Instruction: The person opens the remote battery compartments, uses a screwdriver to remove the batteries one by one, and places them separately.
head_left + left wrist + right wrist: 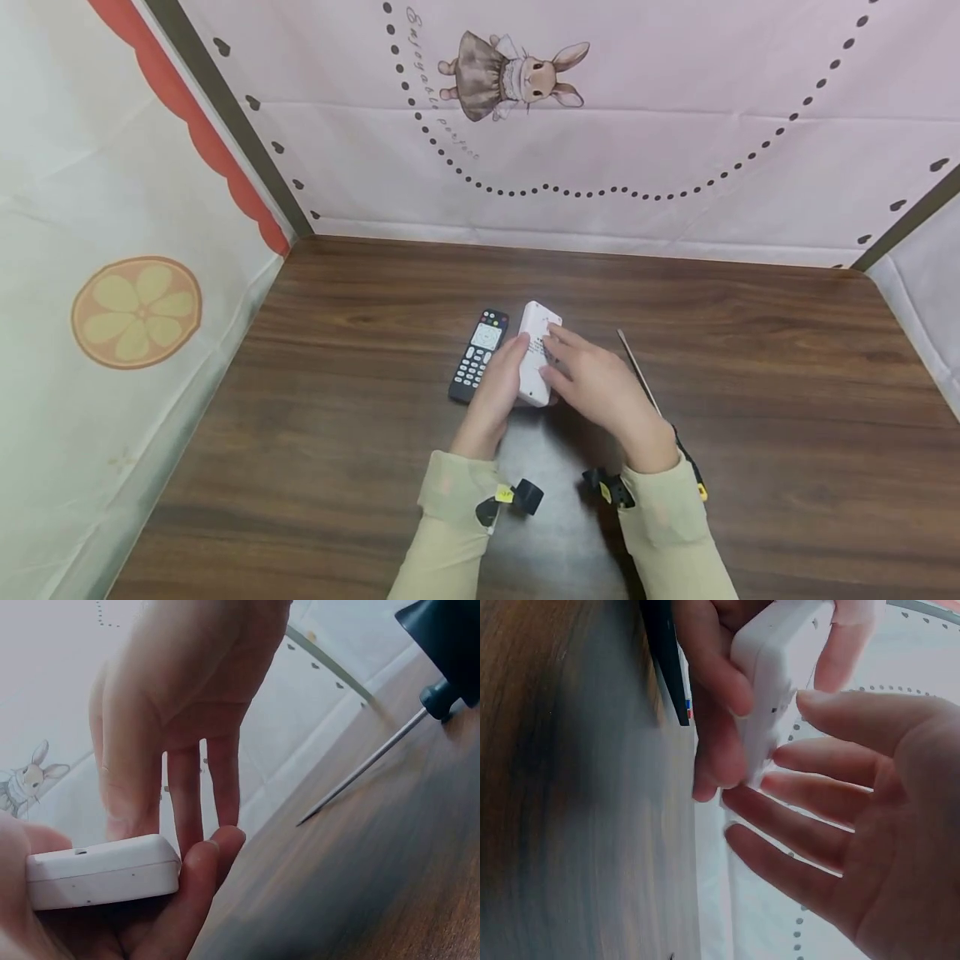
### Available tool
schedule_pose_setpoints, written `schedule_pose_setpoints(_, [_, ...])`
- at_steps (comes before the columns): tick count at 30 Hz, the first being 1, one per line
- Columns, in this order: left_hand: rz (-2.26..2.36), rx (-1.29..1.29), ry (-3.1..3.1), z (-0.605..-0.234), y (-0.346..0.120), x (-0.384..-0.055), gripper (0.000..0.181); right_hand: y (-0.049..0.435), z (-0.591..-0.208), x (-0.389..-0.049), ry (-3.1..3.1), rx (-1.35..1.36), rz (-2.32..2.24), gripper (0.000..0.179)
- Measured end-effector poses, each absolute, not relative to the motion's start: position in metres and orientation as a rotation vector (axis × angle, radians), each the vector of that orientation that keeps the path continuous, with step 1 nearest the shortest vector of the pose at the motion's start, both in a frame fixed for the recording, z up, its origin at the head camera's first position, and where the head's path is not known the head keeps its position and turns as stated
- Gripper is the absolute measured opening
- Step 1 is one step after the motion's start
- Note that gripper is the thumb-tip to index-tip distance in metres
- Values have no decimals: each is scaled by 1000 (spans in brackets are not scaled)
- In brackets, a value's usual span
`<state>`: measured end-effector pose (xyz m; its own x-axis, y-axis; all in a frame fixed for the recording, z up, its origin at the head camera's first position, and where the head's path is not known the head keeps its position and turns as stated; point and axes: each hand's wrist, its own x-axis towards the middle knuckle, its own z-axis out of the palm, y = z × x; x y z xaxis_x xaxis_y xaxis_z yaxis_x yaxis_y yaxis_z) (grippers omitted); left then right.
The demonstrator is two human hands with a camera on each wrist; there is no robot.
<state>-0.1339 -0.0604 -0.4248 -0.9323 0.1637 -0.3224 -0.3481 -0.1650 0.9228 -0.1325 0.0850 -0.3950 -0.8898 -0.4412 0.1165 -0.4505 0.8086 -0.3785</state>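
Observation:
In the head view my left hand (497, 385) holds a white rectangular plastic device (533, 373), tilted, its face with small printed text turned up. The left wrist view shows the device (105, 874) end-on, with the left fingers curled under and along its side. My right hand (600, 385) reaches over from the right, its fingertips at the printed face. From the right wrist, that hand (885, 802) has long, loosely extended fingers beside the device (769, 682). Close to the left hand, a black remote control (474, 367) lies buttons up, partly hidden by that hand.
A screwdriver (637, 371) lies on the wooden table (360, 350), its black and yellow handle partly behind the right forearm. White printed cloth (637, 150) hangs along the back and sides of the table. Each sleeve cuff carries a small black wrist camera (527, 497).

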Motion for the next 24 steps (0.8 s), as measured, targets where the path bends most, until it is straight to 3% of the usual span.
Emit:
schedule_pose_setpoints(7, [2224,-214,1740,-424,-63,-135,46,79,-393,-133,-2879,664,592,37])
schedule_pose_setpoints(15, [2252,-280,1781,-423,-62,-136,45,70,-395,-130,-2743,595,683,13])
schedule_pose_setpoints(24, [2234,-262,1820,-423,-58,-135,41,66,-394,-128,-2750,552,767,9])
